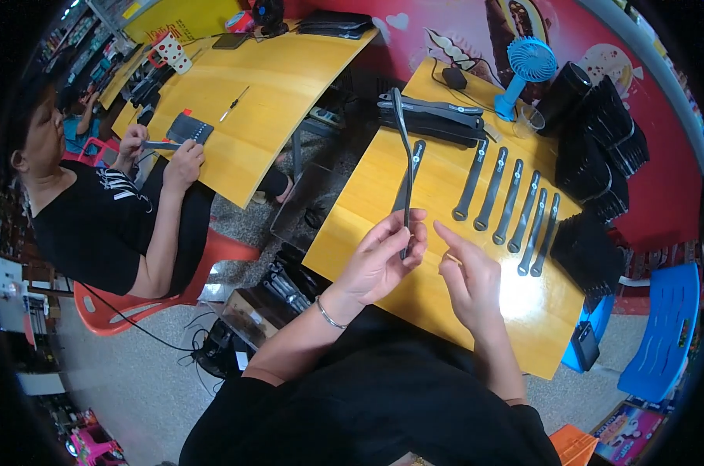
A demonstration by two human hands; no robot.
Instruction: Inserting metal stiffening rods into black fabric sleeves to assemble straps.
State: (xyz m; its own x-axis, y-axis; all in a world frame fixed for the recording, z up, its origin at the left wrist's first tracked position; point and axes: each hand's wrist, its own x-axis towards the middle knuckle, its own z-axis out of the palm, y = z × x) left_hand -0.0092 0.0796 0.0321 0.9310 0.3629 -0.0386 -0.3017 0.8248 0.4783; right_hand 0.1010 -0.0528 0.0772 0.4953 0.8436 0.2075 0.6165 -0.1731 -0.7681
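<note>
My left hand is closed on a long dark grey strap, pinched near its lower end. The strap stands up from the fingers with its narrow edge toward me, and its top bends over to the left. Just to the right, my right hand is raised with the index finger stretched toward the strap, apart from it; nothing shows in this hand. Beyond it, several flat grey straps with a ringed end lie side by side on the yellow table. Another strap lies behind the held one.
A pile of straps lies at the table's far side. Near it stand a blue fan, a clear cup and a black cylinder. Black bundles line the right edge. A co-worker handles a strip at another table.
</note>
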